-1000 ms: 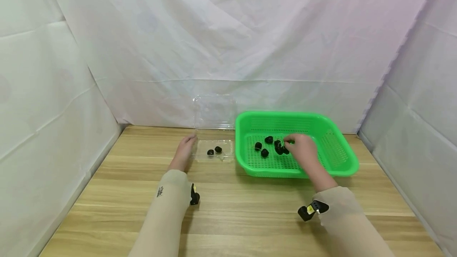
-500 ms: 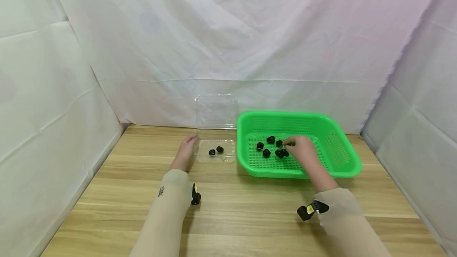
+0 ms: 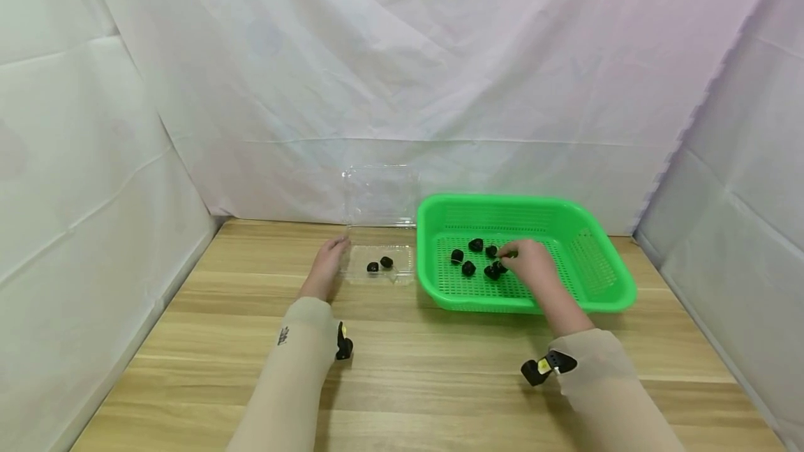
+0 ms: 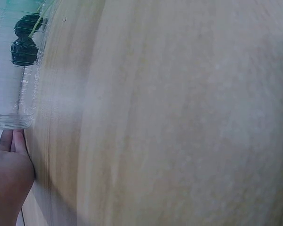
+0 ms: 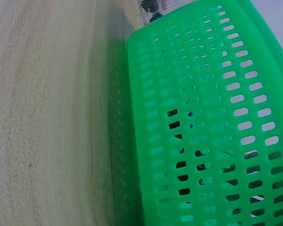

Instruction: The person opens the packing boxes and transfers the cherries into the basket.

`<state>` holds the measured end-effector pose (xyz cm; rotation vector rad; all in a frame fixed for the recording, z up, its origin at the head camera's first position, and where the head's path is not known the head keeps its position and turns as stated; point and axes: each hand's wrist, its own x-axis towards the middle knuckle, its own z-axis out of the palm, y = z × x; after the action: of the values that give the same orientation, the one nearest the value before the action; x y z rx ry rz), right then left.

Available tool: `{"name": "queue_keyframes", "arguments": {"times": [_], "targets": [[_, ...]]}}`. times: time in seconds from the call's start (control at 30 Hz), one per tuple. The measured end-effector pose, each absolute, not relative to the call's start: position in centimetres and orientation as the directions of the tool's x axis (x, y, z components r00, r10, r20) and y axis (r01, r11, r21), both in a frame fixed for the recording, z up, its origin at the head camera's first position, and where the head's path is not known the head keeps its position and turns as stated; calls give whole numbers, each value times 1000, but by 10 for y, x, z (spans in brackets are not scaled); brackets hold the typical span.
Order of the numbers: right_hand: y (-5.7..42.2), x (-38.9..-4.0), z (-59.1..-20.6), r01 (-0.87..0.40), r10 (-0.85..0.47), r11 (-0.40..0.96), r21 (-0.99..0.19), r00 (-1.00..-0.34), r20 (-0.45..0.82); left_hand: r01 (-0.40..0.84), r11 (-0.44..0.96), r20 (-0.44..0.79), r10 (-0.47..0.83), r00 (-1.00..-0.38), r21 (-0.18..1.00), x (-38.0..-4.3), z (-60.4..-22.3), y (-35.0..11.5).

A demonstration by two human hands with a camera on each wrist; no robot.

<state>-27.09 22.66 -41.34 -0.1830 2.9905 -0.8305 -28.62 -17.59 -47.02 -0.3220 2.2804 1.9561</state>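
My left hand (image 3: pixel 326 265) rests against the left side of a clear plastic clamshell box (image 3: pixel 402 257), its lid standing up at the back. In the left wrist view, the fingers reach straight to the box wall; their tips are partly hidden. Two dark, round, cherry-like fruits lie in the box, and a thin pale stem (image 4: pixel 35 27) shows by one dark fruit (image 4: pixel 24 51). Inside a green basket (image 3: pixel 427 284), my right hand (image 3: pixel 529 261) pinches at a dark fruit (image 3: pixel 500 266), partly covered by the fingers. Several similar fruits, including one dark fruit (image 3: pixel 468 268), lie left of it.
The basket, with slotted walls (image 5: pixel 203 94), stands close to the box's right side. Both are on a wood-grain table (image 3: pixel 402 382). White cloth (image 3: pixel 402 54) hangs behind and at both sides.
My right hand stays over the same spot in the basket, and the fruits near its fingers have shifted slightly apart. My left hand keeps its place at the box.
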Motion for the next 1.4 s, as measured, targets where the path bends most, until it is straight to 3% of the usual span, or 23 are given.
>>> {"name": "queue_keyframes", "arguments": {"times": [1.0,1.4], "targets": [[225,-269,-415,-93,-106,846,-525,-994,6,-225,155,-215,-76,-974,962,-287,-473,-176],[225,-268,-407,-140,-90,864,-483,-988,125,-217,168,-208,-70,-976,962,-286,-471,-175]]}}
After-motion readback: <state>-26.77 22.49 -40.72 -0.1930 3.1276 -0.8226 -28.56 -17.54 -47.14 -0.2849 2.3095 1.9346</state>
